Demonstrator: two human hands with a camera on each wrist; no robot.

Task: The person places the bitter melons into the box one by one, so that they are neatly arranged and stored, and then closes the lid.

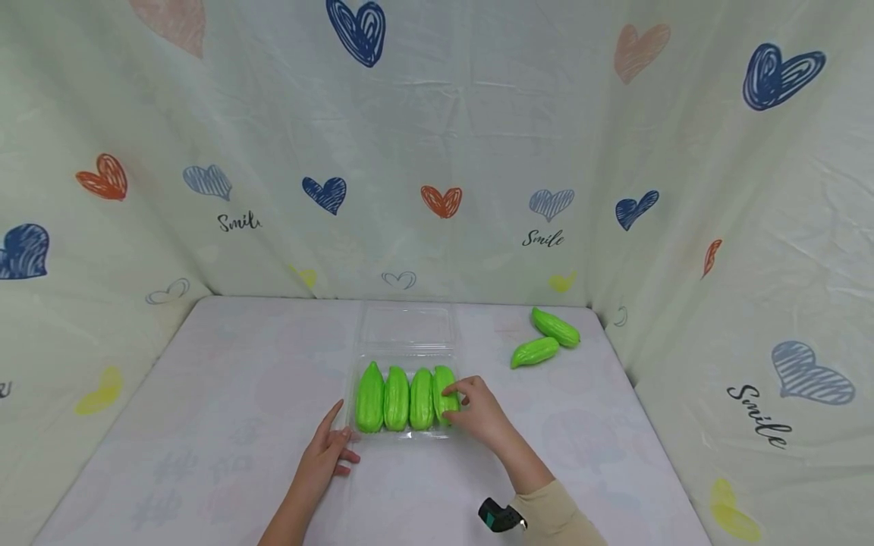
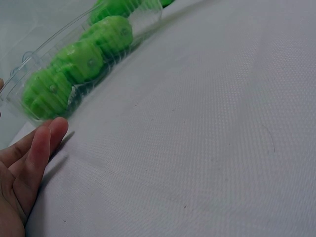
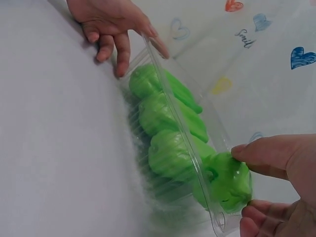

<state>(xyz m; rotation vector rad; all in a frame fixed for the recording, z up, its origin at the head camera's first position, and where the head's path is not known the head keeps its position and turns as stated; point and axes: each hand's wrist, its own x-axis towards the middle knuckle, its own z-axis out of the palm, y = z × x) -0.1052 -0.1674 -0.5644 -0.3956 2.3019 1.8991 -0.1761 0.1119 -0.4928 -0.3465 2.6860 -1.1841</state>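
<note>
In the head view a clear plastic clamshell box [image 1: 403, 436] lies opened on the table, its lid [image 1: 406, 327] folded back. Several green ridged gourds stand side by side in it, among them the leftmost gourd [image 1: 369, 400]. My right hand [image 1: 483, 413] pinches the rightmost gourd [image 1: 444, 381] between thumb and fingers; the right wrist view shows this gourd [image 3: 229, 182] tilted at the box's rim. At the box's front left corner, my left hand [image 1: 324, 453] rests with fingers extended, its fingertips [image 2: 60, 127] against the box wall.
Two more green gourds lie at the back right, one gourd [image 1: 556, 327] behind the other gourd [image 1: 535, 353]. A white cloth covers the table [image 1: 225, 379]. Curtains [image 1: 478, 136] printed with hearts hang behind and at both sides. A dark wrist device [image 1: 501, 516] sits by the right sleeve.
</note>
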